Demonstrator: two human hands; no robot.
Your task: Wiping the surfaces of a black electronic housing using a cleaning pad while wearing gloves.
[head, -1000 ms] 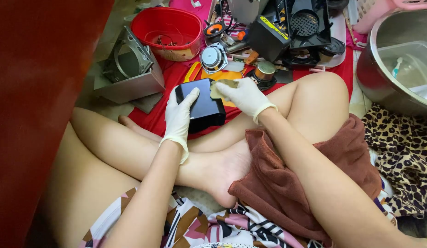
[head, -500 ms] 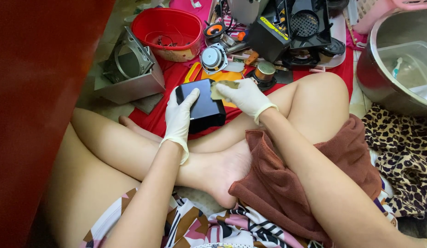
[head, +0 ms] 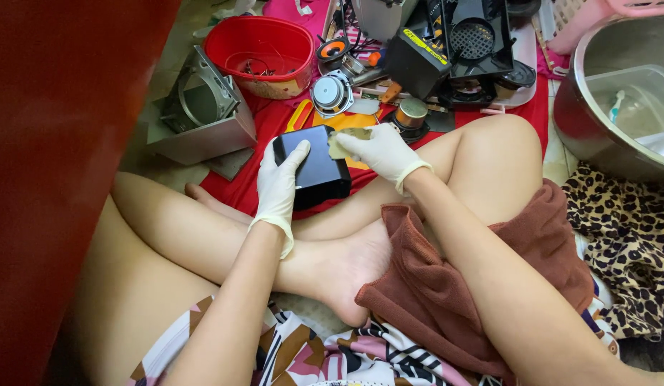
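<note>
I'm seeing the left hand (head: 278, 187) gripping the black box (head: 316, 168) mid-frame, long axis running upper-left to lower-right; the right hand (head: 378, 151) is pinching a tan pad (head: 340, 143) against it.

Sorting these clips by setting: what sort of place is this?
Probably a home floor used as a repair spot: loose speaker parts, a red basin and a metal bowl lie around the seated person.

Two white-gloved hands, the left (head: 278, 187) and the right (head: 378, 151). One glossy black rectangular box (head: 317, 169). One red plastic basin (head: 260, 53). One grey metal housing with a round hole (head: 200, 107). Two round loudspeaker drivers (head: 330, 93) (head: 333, 50). One large steel bowl (head: 596, 121).
</note>
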